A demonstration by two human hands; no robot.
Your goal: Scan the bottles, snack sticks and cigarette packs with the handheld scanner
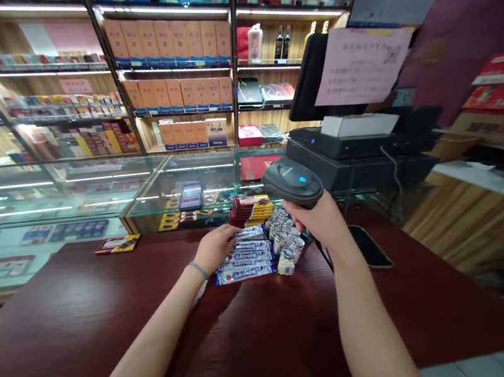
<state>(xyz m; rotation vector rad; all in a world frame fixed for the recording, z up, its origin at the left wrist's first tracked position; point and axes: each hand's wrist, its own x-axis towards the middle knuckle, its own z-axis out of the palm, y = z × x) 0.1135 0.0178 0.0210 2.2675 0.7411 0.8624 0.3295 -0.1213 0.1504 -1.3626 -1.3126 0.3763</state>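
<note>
My right hand (320, 219) is closed round the handle of a dark barcode scanner (292, 181), whose head is tipped down and to the left over the goods. My left hand (216, 246) rests with fingers stretched out on a row of blue-and-white snack bars (247, 261) lying on the dark red counter (113, 338). Beside the bars stand several small clear jars (285, 240), partly hidden by my right hand. Behind them lies a stack of red-and-yellow packets (249, 209).
A black phone (370, 246) lies on the counter right of my right wrist. A till with printer and screen (344, 136) stands at the back right. Glass display cases (90, 195) and stocked shelves (172, 61) lie behind. A small packet (117, 243) sits far left.
</note>
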